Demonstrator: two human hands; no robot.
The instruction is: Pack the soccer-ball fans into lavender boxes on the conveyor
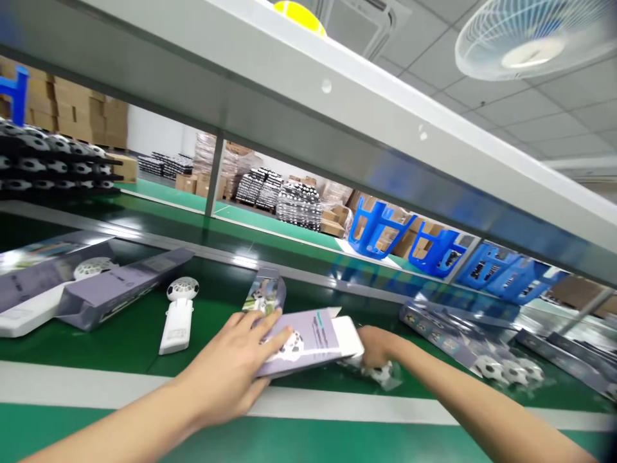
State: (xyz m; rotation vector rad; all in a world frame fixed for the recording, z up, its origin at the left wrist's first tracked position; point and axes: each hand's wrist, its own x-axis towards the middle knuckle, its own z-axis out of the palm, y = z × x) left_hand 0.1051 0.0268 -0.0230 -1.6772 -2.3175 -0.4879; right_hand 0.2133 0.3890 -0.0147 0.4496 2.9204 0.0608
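My left hand grips a grey-purple printed box by its left end, fingers spread over its top face. A white piece sticks out of the box's right end. My right hand is just beyond that end, its fingers curled and mostly hidden. Below it is a small football-patterned item in clear plastic; whether the hand grips it is unclear. Behind the box lies another printed package. A white handheld fan with a football-patterned head rests on the green belt to the left.
More purple boxes and a white fan lie at the left. Clear packages with football pieces are at the right. A metal shelf crosses overhead. Blue plastic stools and stacked football trays stand beyond the belt.
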